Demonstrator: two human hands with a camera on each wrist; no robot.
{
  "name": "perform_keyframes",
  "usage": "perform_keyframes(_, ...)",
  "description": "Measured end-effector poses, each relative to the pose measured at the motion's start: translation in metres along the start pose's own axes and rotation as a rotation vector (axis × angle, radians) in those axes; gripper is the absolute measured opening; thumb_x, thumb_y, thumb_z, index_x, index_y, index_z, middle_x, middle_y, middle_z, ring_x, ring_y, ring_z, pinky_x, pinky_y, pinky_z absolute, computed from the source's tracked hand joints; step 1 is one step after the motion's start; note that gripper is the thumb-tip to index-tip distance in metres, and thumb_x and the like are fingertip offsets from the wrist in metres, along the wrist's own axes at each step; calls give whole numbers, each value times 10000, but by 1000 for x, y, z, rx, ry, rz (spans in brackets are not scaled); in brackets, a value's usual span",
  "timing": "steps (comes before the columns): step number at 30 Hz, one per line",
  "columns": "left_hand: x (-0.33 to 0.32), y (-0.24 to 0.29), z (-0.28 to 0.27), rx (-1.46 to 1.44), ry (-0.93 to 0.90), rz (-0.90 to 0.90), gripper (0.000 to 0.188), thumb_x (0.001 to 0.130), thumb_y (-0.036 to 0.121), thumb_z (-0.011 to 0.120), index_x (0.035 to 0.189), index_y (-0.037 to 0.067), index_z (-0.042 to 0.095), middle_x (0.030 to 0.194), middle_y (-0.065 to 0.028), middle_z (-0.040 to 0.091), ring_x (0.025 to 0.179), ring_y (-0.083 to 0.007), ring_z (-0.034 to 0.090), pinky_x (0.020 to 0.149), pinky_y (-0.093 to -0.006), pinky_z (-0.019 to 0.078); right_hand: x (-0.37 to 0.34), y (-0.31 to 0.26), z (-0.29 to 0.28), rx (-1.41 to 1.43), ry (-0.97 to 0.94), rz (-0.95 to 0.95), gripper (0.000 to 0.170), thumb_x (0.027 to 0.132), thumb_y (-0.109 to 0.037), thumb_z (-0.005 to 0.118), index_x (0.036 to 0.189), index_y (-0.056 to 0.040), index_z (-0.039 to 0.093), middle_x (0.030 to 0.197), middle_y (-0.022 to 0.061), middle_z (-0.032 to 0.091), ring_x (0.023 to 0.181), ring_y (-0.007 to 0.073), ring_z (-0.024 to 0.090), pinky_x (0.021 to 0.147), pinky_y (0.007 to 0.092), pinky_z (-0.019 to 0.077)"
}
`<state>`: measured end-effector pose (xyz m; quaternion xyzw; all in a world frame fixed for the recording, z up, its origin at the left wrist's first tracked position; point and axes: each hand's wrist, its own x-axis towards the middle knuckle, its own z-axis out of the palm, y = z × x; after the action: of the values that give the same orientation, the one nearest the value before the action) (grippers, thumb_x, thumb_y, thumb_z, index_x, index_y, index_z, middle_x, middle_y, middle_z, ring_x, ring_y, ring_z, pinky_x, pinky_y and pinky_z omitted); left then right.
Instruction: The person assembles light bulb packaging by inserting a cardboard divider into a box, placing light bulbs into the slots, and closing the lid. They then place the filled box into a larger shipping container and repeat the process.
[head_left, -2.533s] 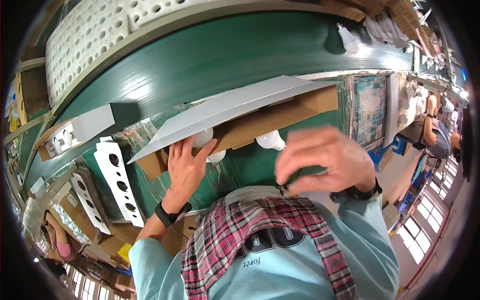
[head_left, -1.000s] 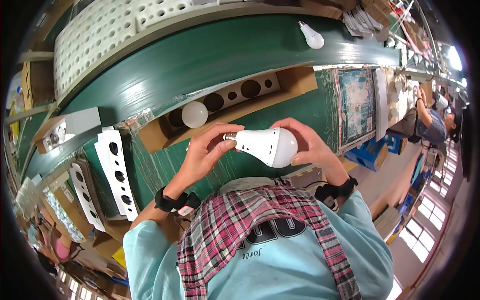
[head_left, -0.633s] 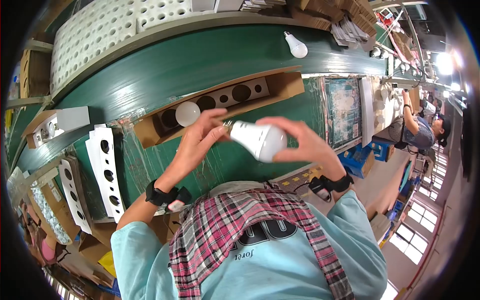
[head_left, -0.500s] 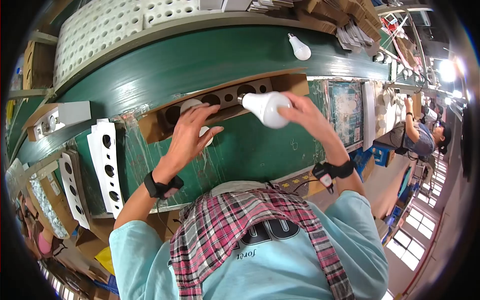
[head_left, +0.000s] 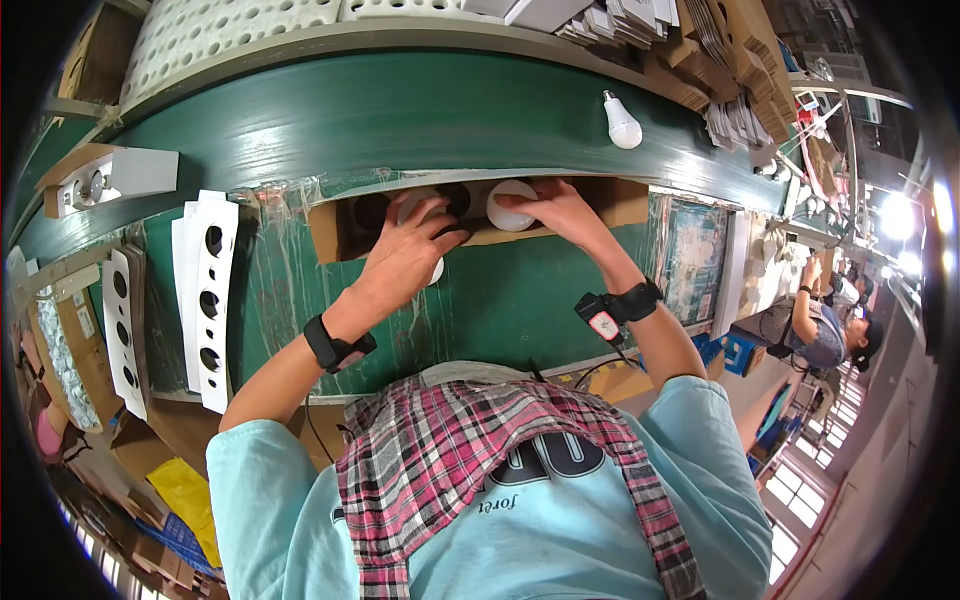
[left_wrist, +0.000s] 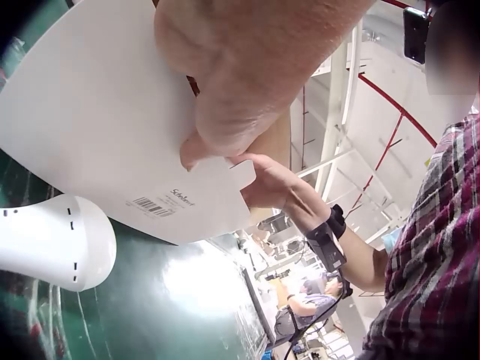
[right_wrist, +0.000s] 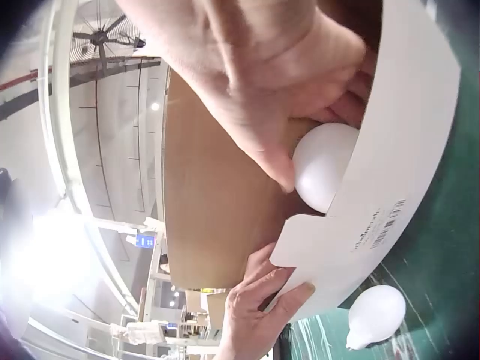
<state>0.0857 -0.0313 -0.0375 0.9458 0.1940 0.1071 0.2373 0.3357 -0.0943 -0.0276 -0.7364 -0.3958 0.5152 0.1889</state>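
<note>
Green bench (head_left: 540,305) carried a long open box (head_left: 625,203), white outside, brown inside. Left hand (head_left: 400,262) pinched the box's near wall, thumb outside, fingers over the edge. Right hand (head_left: 572,212) was half closed round the gripped bulb (head_left: 511,205), inside the box; some fingertips hidden. Second bulb (head_left: 415,197) sat in the box by the left fingers; loose bulb (head_left: 437,270) lay just in front. Step looked like seating the gripped bulb; next move probably called for a straight push, wall held steady.

Left hand (head_left: 402,258) over the rim of a box (head_left: 626,206); right hand (head_left: 563,212) holds a white bulb (head_left: 507,215) inside
</note>
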Motion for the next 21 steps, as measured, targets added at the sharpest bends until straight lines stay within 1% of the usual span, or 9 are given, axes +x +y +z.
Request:
perform_keyframes(4,2,2,-1,5,-13,9,326,727,78,618,1043,128,682,1093,-15,618,1211,-228,452,1072,-479,277,5,-5,13,3,32,-97,613,755,-511,658,1043,29,648,1046,243,638,976,332,622,862,379,472)
perform_keyframes(7,2,1,0,-46,8,-7,367,710,22,593,1060,106,667,1081,-42,610,1216,-254,446,1061,-512,284,-17,-15,14,-629,215,-68,572,815,-481,609,1057,37,640,999,250,645,919,365,630,859,391,482)
perform_keyframes(8,3,0,0,-53,27,2,322,728,54,619,1044,103,666,1078,-50,609,1204,-259,457,1047,-517,293,-29,-28,-6,-566,111,-55,573,866,-470,537,1055,63,627,997,223,661,864,323,649,823,357,504)
perform_keyframes(10,4,0,-4,-74,2,-9,308,740,104,653,1048,118,671,1088,-30,608,1190,-256,466,1044,-491,300,-61,-43,-65,123,-106,-54,530,913,-417,466,1026,74,631,984,182,679,816,232,656,769,300,514)
perform_keyframes(11,4,1,-6,-82,-16,-18,304,746,129,670,1050,126,674,1092,-19,608,1183,-254,471,1042,-478,304,-74,-46,-98,245,-105,-89,428,926,-310,466,1017,72,638,905,139,695,758,149,640,722,246,507)
perform_keyframes(12,5,2,-6,-96,-38,-41,312,732,156,700,1041,124,675,1117,-30,604,1191,-265,472,1046,-493,290,-81,-34,-128,280,14,-299,314,916,-201,477,1004,47,647,848,133,697,701,146,628,698,246,506)
perform_keyframes(16,9,14,-22,-155,-52,-111,325,726,175,728,1035,101,663,1151,-58,587,1222,-282,461,1059,-520,254,-31,55,-187,149,638,-253,426,937,-368,535,1063,31,613,905,93,664,772,118,593,681,255,485)
perform_keyframes(18,7,19,-24,-132,-49,-136,327,730,151,724,1044,91,653,1177,-74,572,1226,-288,461,1067,-505,249,14,100,-189,202,585,-9,570,861,-469,618,1137,29,586,975,110,645,810,143,599,706,270,493)
perform_keyframes(21,16,28,-35,-129,-48,-142,352,730,120,719,1071,81,638,1188,-89,562,1210,-292,471,1063,-482,271,78,135,-163,239,550,35,703,768,-533,689,1182,20,559,988,121,633,844,171,612,724,278,504)
